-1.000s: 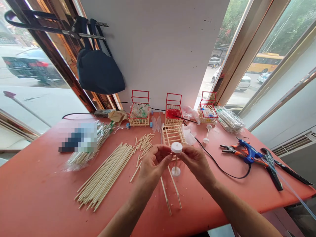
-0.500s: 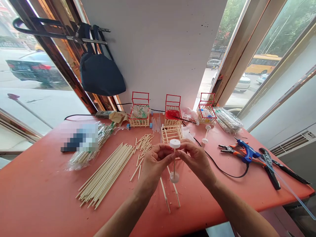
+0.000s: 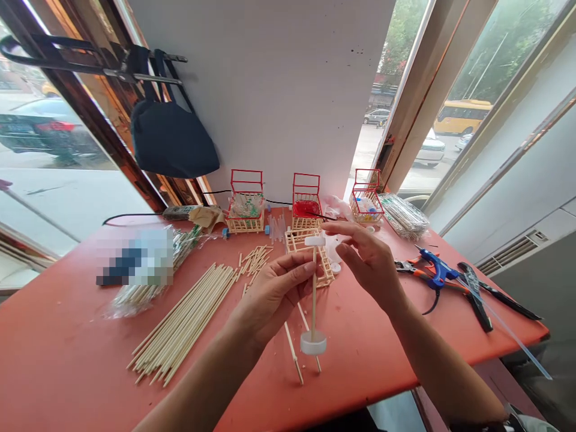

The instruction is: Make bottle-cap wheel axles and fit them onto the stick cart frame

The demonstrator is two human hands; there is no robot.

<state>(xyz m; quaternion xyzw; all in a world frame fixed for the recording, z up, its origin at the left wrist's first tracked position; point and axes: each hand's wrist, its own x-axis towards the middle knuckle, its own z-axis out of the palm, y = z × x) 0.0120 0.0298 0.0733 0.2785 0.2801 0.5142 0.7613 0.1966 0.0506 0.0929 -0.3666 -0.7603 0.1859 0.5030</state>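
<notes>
My left hand [image 3: 281, 291] pinches a thin wooden stick [image 3: 314, 300] near its upper part, holding it nearly upright above the table. A white plastic cap [image 3: 315, 240] sits on the stick's top end, and another white cap [image 3: 313, 344] is on its lower end. Beside the top cap is my right hand [image 3: 366, 261], its thumb and fingers apart; whether a fingertip touches the cap I cannot tell. Behind the hands lies a small frame of wooden sticks [image 3: 299, 240], partly hidden by them. Two long sticks [image 3: 292, 348] extend towards me from beneath my left hand.
Long wooden sticks [image 3: 184, 324] lie left on the red table [image 3: 90, 360], with short cut pieces [image 3: 254, 264] beside them. Several red-framed stick baskets [image 3: 245, 216] line the wall. At right are a blue glue gun [image 3: 436, 270], pliers [image 3: 407, 266] and a clear glue stick [image 3: 508, 336].
My right hand has let go of the stick and moved right, its fingers spreading near the top cap. The stick, still in my left hand, tilts so its lower cap comes nearer. The view shifts slightly.
</notes>
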